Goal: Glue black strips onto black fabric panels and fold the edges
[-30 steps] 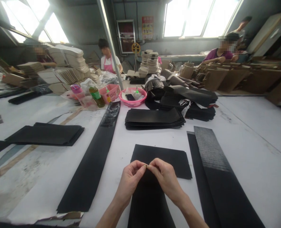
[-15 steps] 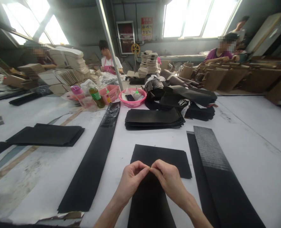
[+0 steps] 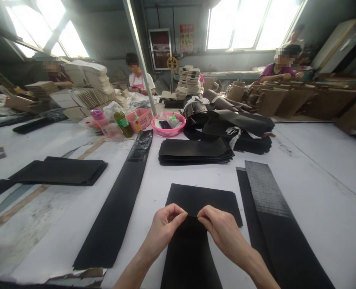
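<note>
Black strip (image 3: pixel 188 257): at the near side of the white table (image 3: pixel 316 160), directly before the wearer. Left hand (image 3: pixel 165 224) and right hand (image 3: pixel 226 230) each pinch its far edge between thumb and forefinger, slightly apart. A stack of black sheets (image 3: pixel 210 198) lies crosswise just beyond, partly hidden by the hands. A glossy-ended strip (image 3: pixel 114 200) lies to the left; overlapping strips (image 3: pixel 277 208) lie to the right. Farther back, the pink basin (image 3: pixel 168 133) contains a phone (image 3: pixel 165 125) and a green-tipped bottle (image 3: pixel 173 117). The black strip's long axis points away from the wearer; its near end lies out of view.
</note>
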Tool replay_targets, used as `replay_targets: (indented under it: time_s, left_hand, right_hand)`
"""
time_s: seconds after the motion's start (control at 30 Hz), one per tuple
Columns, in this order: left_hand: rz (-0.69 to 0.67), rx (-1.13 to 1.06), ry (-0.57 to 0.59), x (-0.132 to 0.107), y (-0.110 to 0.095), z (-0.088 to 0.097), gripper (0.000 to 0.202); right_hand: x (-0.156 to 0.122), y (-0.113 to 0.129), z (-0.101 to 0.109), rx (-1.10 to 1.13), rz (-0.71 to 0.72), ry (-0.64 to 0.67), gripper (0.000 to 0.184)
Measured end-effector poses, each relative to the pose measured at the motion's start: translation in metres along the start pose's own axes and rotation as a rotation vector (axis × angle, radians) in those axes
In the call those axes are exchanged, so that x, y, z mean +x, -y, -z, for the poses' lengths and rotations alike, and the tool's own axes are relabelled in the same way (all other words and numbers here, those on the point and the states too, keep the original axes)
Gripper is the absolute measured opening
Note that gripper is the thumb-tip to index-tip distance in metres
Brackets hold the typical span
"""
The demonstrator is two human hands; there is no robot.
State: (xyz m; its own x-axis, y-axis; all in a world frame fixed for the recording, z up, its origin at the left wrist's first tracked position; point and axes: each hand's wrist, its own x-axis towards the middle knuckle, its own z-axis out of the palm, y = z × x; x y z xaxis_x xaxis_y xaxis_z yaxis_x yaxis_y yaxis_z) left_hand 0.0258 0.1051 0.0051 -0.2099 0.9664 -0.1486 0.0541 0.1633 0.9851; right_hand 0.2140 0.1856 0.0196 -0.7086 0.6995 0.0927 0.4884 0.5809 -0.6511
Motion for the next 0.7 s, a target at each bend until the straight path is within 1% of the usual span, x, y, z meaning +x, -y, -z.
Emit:
replay_targets:
  time_s: [0.2,0.3,0.37,0.43,0.5,0.57,0.7]
  left_hand:
    - [0.006,-0.007,0.031,0.001,0.001,-0.001,0.029]
    - [0.0,-0.002,0.01,0.004,0.002,0.007,0.029]
    - [-0.011,0.01,-0.013,0.006,0.002,0.014,0.029]
    - [-0.018,0.02,-0.016,0.009,0.001,0.019,0.029]
    - [-0.022,0.019,-0.006,0.011,0.001,0.021,0.028]
    - [-0.023,0.01,-0.002,0.012,0.002,0.02,0.028]
    - [-0.018,-0.015,-0.003,0.012,0.005,0.015,0.028]
  right_hand:
    - [-0.007,-0.006,0.004,0.049,-0.025,0.008,0.013]
    - [-0.013,-0.024,0.009,0.091,-0.107,-0.009,0.014]
    - [-0.016,-0.041,0.013,0.21,-0.205,-0.045,0.016]
    - [-0.018,-0.056,0.017,0.388,-0.291,-0.096,0.02]
    - [-0.017,-0.063,0.019,0.519,-0.326,-0.142,0.027]
    - [-0.013,-0.06,0.017,0.552,-0.312,-0.146,0.03]
    - [-0.002,-0.04,0.01,0.47,-0.22,-0.08,0.027]
